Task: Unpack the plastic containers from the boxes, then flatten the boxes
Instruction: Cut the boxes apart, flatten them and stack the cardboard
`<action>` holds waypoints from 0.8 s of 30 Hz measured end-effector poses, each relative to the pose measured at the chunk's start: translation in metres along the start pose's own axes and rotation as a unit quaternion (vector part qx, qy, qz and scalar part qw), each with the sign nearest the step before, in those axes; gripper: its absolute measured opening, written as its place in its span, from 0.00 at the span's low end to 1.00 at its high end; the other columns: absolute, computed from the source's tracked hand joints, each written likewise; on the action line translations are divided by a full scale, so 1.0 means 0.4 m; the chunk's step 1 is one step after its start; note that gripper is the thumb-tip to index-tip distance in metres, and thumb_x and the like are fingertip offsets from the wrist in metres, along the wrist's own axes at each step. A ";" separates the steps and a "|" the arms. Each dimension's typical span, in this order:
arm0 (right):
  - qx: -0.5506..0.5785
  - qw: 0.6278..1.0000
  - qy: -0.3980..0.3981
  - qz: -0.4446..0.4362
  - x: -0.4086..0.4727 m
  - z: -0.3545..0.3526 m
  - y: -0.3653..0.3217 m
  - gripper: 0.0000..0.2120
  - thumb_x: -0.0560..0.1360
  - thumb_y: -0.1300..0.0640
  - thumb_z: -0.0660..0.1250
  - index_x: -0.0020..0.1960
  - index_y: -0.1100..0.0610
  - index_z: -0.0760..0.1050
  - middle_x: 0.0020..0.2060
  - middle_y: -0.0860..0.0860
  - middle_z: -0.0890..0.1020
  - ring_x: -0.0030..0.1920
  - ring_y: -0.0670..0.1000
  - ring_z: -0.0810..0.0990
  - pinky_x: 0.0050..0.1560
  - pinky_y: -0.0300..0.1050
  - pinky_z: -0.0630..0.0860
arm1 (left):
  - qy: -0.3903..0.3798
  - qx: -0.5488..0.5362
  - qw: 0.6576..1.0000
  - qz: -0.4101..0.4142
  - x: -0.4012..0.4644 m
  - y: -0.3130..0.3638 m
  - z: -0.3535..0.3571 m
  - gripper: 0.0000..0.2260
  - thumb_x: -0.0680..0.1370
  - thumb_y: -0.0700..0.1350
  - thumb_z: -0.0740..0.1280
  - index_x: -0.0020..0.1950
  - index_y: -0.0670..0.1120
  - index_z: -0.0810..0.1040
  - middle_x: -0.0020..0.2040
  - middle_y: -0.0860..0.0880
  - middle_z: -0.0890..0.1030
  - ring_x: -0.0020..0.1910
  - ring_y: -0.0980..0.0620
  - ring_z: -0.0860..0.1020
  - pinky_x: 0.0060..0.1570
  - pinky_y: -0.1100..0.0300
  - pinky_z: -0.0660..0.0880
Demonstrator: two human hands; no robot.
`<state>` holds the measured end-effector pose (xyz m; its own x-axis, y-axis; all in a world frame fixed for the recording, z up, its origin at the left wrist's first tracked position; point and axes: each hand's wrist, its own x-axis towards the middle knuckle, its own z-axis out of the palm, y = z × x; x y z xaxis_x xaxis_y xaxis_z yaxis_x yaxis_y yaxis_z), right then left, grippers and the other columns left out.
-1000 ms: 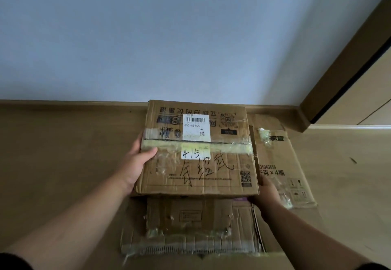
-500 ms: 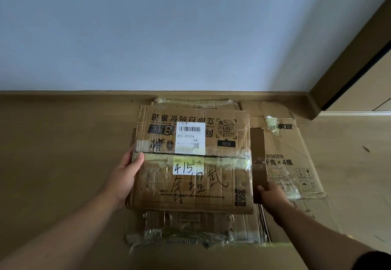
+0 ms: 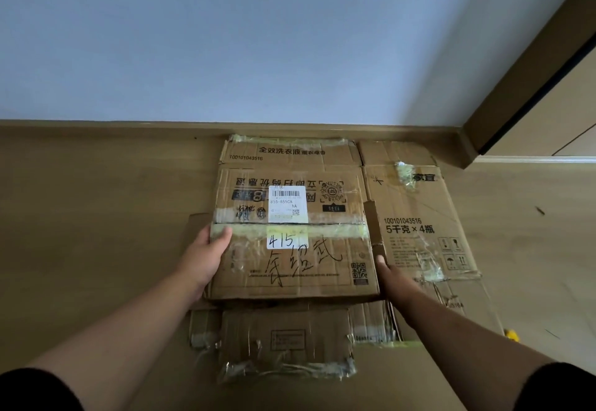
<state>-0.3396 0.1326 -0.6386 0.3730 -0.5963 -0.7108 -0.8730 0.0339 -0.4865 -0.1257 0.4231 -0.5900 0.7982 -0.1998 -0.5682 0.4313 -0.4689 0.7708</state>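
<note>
A flattened brown box [image 3: 290,259] with a white barcode label and a "415" sticker lies on top of a pile of flat cardboard on the floor. My left hand [image 3: 206,256] grips its left edge, thumb on the taped seam. My right hand [image 3: 392,278] holds its right edge beside a narrow side flap, with the fingers hidden under the cardboard. Under it lies a larger flattened box [image 3: 419,210] printed "5千克×4瓶". A smaller taped flat piece [image 3: 283,339] lies in front. No plastic containers are in view.
The pile sits against a baseboard [image 3: 129,125] below a pale wall. A wooden door frame [image 3: 532,82] stands at the right. A small yellow object [image 3: 511,335] lies on the floor by my right forearm. Another cardboard surface [image 3: 403,378] is at the bottom.
Both hands have lowered the labelled box from a raised, tilted position down flat onto the pile. The printed flap of the larger box behind it has come into view.
</note>
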 end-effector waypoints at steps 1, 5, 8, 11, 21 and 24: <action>0.032 0.999 -0.005 0.007 -0.008 -0.006 -0.005 0.43 0.73 0.23 0.51 0.75 0.53 0.67 0.69 0.60 0.74 0.69 0.61 0.72 0.70 0.62 0.67 | -0.008 0.015 1.000 0.006 -0.003 0.004 0.009 0.23 0.77 0.62 0.66 0.69 0.57 0.71 0.56 0.52 0.81 0.56 0.46 0.79 0.61 0.42 0.75; 0.063 0.998 -0.017 0.016 -0.027 -0.032 -0.024 0.38 0.77 0.28 0.50 0.74 0.53 0.68 0.71 0.61 0.72 0.69 0.61 0.71 0.73 0.63 0.62 | -0.016 0.054 0.998 0.007 0.009 0.023 0.034 0.21 0.75 0.62 0.68 0.65 0.57 0.72 0.52 0.53 0.81 0.51 0.47 0.79 0.53 0.48 0.76; 0.084 0.996 -0.012 -0.015 -0.020 -0.029 -0.009 0.31 0.80 0.31 0.51 0.78 0.45 0.62 0.75 0.58 0.67 0.73 0.61 0.67 0.74 0.63 0.61 | -0.003 0.057 0.998 0.012 0.028 0.020 0.034 0.24 0.75 0.62 0.68 0.67 0.53 0.72 0.55 0.49 0.81 0.50 0.46 0.79 0.48 0.51 0.76; 0.057 0.998 0.021 -0.030 -0.009 -0.028 0.042 0.34 0.78 0.30 0.51 0.79 0.44 0.58 0.76 0.55 0.66 0.74 0.61 0.66 0.72 0.62 0.64 | 0.017 0.122 0.992 0.032 0.039 0.022 0.021 0.31 0.73 0.66 0.67 0.71 0.53 0.67 0.63 0.46 0.78 0.57 0.42 0.78 0.58 0.43 0.75; -0.065 0.994 0.053 -0.075 0.062 -0.081 0.118 0.30 0.81 0.39 0.58 0.80 0.47 0.58 0.76 0.54 0.67 0.73 0.59 0.68 0.70 0.57 0.66 | 0.002 0.585 0.742 0.328 -0.008 0.118 0.181 0.36 0.77 0.68 0.45 0.81 0.50 0.46 0.81 0.49 0.42 0.78 0.47 0.34 0.76 0.43 0.36; -0.077 0.989 0.092 -0.081 0.085 -0.117 0.136 0.28 0.81 0.43 0.61 0.78 0.51 0.63 0.73 0.54 0.72 0.70 0.58 0.72 0.68 0.55 0.70 | -0.052 0.594 0.716 0.363 -0.051 0.139 0.283 0.36 0.77 0.68 0.43 0.81 0.50 0.44 0.81 0.50 0.40 0.78 0.49 0.34 0.76 0.44 0.36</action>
<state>-0.3891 0.0764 -0.6655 0.4611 -0.7204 -0.5181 -0.8491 -0.1887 -0.4933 -0.1656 0.3038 -0.5681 0.5676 -0.7966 -0.2081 -0.7936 -0.5966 0.1195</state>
